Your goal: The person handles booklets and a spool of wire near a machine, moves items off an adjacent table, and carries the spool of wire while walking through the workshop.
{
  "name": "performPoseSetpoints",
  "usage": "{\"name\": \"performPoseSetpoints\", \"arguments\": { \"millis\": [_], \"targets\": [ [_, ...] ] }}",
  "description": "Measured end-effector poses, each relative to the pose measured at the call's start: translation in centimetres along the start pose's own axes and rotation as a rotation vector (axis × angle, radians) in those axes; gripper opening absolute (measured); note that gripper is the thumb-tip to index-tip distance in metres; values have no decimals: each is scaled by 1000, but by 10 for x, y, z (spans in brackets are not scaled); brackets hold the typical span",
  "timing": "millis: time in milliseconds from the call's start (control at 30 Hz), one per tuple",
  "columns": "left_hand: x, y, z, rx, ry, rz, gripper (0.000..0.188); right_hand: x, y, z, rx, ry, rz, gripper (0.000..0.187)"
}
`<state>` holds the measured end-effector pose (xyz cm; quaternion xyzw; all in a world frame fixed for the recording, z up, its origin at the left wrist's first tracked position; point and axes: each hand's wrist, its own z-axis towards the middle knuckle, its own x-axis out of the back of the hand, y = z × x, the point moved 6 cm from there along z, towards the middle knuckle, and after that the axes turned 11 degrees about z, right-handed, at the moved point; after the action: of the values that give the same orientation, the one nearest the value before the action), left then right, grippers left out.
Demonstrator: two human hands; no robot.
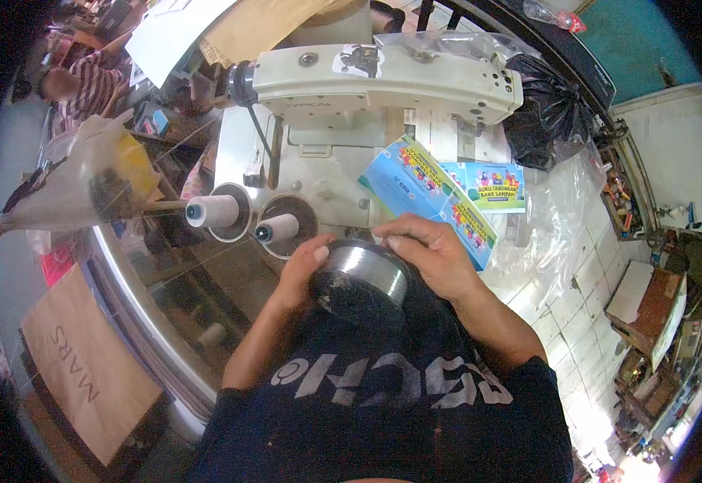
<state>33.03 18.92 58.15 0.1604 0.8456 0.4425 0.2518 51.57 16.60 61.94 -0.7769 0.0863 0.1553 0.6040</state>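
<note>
Spool of shiny filament (pixel 367 270): on near side of industrial sewing machine (pixel 367 84), tilted, between both hands. Left hand (pixel 296 278): gripping spool's left edge, thumb on rim, other fingers mostly hidden. Right hand (pixel 439 253): thumb and index finger close together at spool's far-right rim; whether strand pinched, cannot tell. White thread cones (pixel 214 211): near-left of sewing machine.

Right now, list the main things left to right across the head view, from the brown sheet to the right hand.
Brown sheet, first white thread cone, second white thread cone, left hand, silvery-thread spool, right hand.
</note>
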Motion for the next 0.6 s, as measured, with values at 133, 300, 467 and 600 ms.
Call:
{"name": "performPoseSetpoints", "arguments": {
  "millis": [133,300,467,600],
  "targets": [
    [-4,6,0,14,17,32,54,-1,-1,0,1,34,-35,23],
    [-8,8,0,42,34,-33,57,-2,-2,0,-101,88,25,26],
    [-13,11,1,83,17,-139,58,1,6,2,-91,97,60,25],
    [-10,5,4,98,6,-190,59,1,3,4,-36,125,34,22]
  ]
}}
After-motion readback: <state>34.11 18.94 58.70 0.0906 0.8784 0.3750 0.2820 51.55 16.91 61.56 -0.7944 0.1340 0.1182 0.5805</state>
